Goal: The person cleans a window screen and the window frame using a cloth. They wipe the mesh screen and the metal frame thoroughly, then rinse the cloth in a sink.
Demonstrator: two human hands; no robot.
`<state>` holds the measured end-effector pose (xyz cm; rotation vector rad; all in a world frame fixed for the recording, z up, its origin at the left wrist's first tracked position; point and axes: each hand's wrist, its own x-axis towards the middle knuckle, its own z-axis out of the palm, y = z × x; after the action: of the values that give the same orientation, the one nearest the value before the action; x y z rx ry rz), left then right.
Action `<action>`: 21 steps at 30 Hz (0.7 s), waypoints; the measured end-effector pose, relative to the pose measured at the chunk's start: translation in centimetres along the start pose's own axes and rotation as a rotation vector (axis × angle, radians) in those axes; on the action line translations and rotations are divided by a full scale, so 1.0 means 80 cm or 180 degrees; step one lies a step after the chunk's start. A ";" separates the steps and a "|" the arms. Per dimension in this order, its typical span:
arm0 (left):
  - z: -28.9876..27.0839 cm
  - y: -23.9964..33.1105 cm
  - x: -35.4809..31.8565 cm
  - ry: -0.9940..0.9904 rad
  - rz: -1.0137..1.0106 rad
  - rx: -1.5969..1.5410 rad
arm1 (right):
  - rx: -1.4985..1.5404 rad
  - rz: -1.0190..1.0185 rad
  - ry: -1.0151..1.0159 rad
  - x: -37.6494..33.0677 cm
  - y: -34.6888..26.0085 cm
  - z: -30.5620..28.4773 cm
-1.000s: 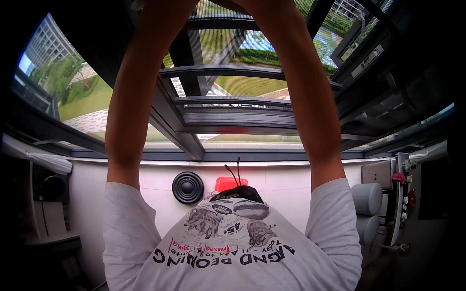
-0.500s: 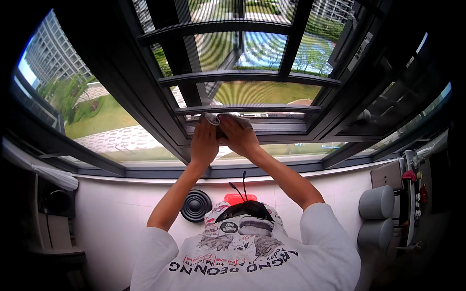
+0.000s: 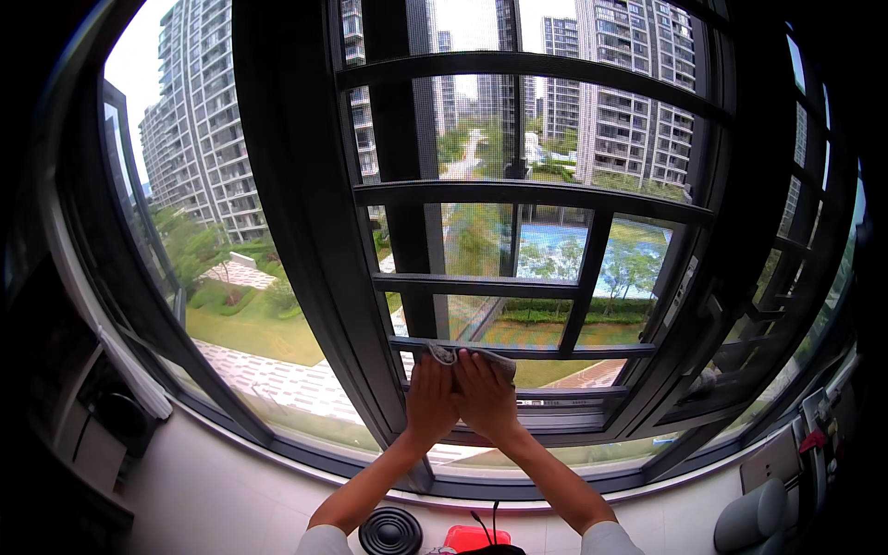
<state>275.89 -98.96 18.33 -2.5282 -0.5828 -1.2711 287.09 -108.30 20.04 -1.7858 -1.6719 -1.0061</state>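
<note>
Both hands are raised in front of me, pressing a grey cloth [image 3: 502, 367] to the lowest crossbar [image 3: 592, 352] of a dark window frame. My left hand [image 3: 431, 404] lies on the cloth's left part, fingers pointing up, and a folded edge of cloth shows above the fingertips. Beside it, touching at the thumb side, my right hand [image 3: 486, 400] holds the cloth's right part. Some cloth sticks out past the right fingers. The palms' undersides and most of the cloth are hidden behind the hands.
Fine mesh and more crossbars [image 3: 536, 192] rise above. A window handle [image 3: 710, 333] stands to the right. On the floor below are a black ribbed round object [image 3: 389, 531], a red object [image 3: 476, 537] and a grey stool [image 3: 750, 516]. Buildings and lawn show outside.
My view has tilted up, showing more of the window and less of my shirt. Both hands stay on the cloth near the lowest crossbar and now sit closer together.
</note>
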 end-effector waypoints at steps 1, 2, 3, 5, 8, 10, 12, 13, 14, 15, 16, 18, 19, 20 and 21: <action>-0.024 -0.004 0.037 -0.0110 -0.0034 0.0048 | -0.0394 -0.0195 0.0224 0.041 0.007 -0.025; -0.064 0.000 0.091 0.0176 -0.0072 -0.0117 | -0.0220 -0.0059 0.0111 0.084 0.017 -0.057; -0.094 -0.013 0.142 0.0318 -0.0055 -0.0090 | -0.0229 -0.0066 0.0282 0.134 0.020 -0.082; -0.150 -0.047 0.248 0.0751 0.0192 0.0333 | -0.0201 -0.0007 0.0823 0.247 0.032 -0.137; -0.227 -0.061 0.439 0.2030 0.1000 0.0567 | -0.0777 -0.0168 0.2427 0.415 0.086 -0.218; -0.295 -0.054 0.507 0.2227 0.0907 0.0812 | -0.0786 -0.0249 0.2785 0.481 0.078 -0.292; -0.305 -0.053 0.524 0.2263 0.0950 0.0784 | -0.1185 -0.0309 0.2935 0.509 0.083 -0.308; -0.303 -0.057 0.526 0.2255 0.0978 0.0784 | -0.1021 -0.0240 0.2538 0.502 0.084 -0.299; -0.291 -0.058 0.515 0.2188 0.0939 0.0651 | -0.0868 -0.0173 0.2140 0.482 0.084 -0.287; -0.268 -0.055 0.487 0.2104 0.0923 0.0497 | -0.0725 -0.0074 0.1734 0.458 0.084 -0.276; -0.244 -0.049 0.457 0.2068 0.0912 0.0334 | -0.0775 -0.0531 0.2429 0.438 0.091 -0.243; -0.197 -0.040 0.375 0.1481 0.0434 0.0289 | -0.0584 -0.0297 0.1464 0.357 0.069 -0.209; -0.162 -0.043 0.322 0.1073 0.0255 0.0269 | -0.0636 -0.0157 0.1131 0.310 0.050 -0.186; -0.122 -0.056 0.256 0.0739 0.0203 0.0463 | -0.0266 -0.0121 0.0833 0.263 0.032 -0.137; -0.091 -0.048 0.197 0.0611 0.0155 0.0336 | -0.0502 -0.0122 0.0519 0.208 0.022 -0.111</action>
<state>277.48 -94.69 35.56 -2.2889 -0.5272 -1.4065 286.84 -105.09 38.71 -1.7221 -1.5696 -1.2961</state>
